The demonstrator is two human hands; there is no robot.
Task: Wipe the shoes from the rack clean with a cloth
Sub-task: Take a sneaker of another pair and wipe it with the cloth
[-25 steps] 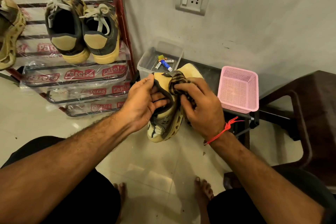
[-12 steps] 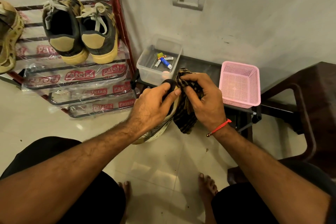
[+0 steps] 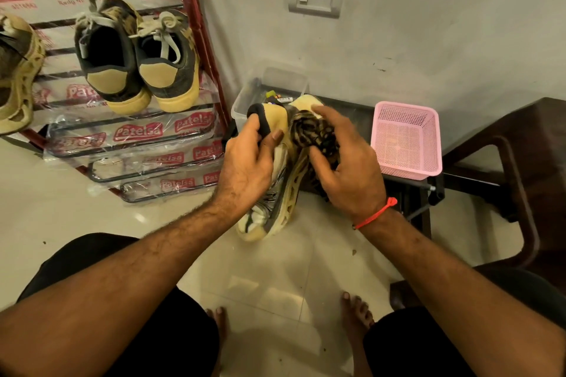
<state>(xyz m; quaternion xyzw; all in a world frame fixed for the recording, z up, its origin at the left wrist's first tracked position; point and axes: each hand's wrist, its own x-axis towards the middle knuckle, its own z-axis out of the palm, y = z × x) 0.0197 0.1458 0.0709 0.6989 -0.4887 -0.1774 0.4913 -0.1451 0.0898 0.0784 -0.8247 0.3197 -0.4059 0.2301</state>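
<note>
A yellow and grey shoe (image 3: 277, 211) with a cut-out sole hangs toe-down above the floor in the middle of the view. My left hand (image 3: 248, 165) grips it at the dark collar. My right hand (image 3: 346, 168) presses a bunched dark checked cloth (image 3: 309, 131) against the shoe's heel and side. A pair of dark sneakers with yellow soles (image 3: 134, 61) stands on the red and black shoe rack (image 3: 190, 12) at the upper left. The matching yellow shoe (image 3: 15, 76) rests at the rack's left edge.
A clear plastic box (image 3: 242, 107) with small tubes and a pink basket (image 3: 407, 141) sit on a low dark shelf against the wall. A dark brown chair (image 3: 520, 180) stands at the right. My bare feet rest on the tiled floor below.
The shoe has turned back so its yellow heel faces up and its toe points down. My right hand with the cloth has shifted up onto the heel.
</note>
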